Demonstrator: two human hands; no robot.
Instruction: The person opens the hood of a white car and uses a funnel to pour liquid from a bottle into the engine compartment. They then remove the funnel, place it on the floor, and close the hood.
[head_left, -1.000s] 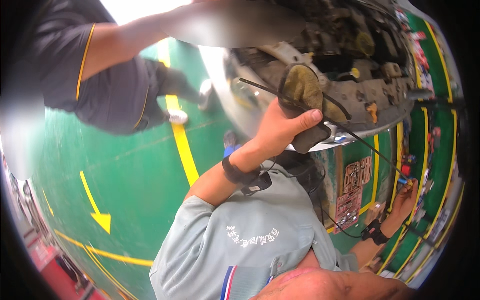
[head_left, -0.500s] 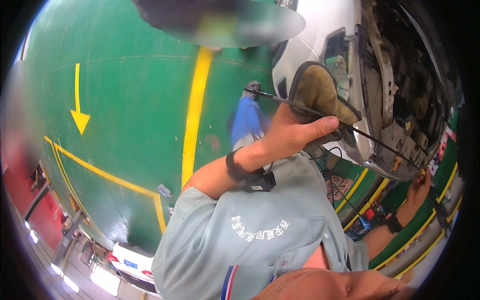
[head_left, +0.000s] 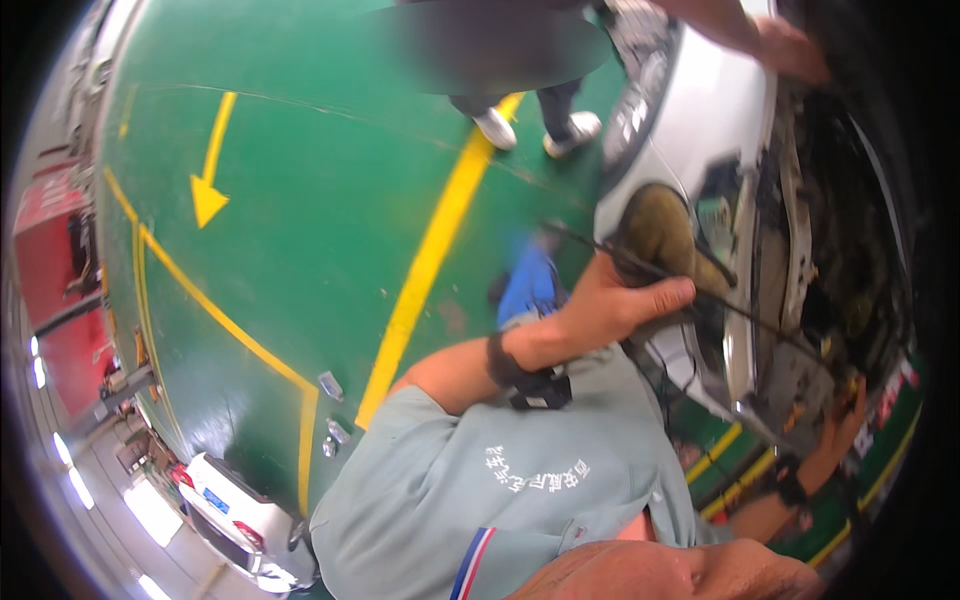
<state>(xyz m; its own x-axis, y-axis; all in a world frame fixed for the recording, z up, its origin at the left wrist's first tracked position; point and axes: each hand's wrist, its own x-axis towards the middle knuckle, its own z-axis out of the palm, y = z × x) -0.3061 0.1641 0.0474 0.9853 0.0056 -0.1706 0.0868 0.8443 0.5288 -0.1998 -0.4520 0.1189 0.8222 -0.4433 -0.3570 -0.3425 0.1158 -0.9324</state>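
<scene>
My left hand is closed round a thin black rod, its thumb lying along it. A yellow-brown, mitt-shaped piece with dark edging sits against the far side of that hand; whether the hidden fingers hold it too, I cannot tell. The rod slants down to the right, past the front of a silver-white car. At its far end, the fingers of my right hand are closed on it, close to the car's exposed front. A small orange-yellow spot shows by those fingertips.
Another person stands beyond, with white shoes on the floor and a bare arm reaching over the car. The engine bay lies uncovered. A dark cable hangs beside my shirt. A white car is parked far left.
My view has shifted, so the other person's shoes and reaching arm now show. Both my hands keep hold of the rod and sit slightly lower in view.
</scene>
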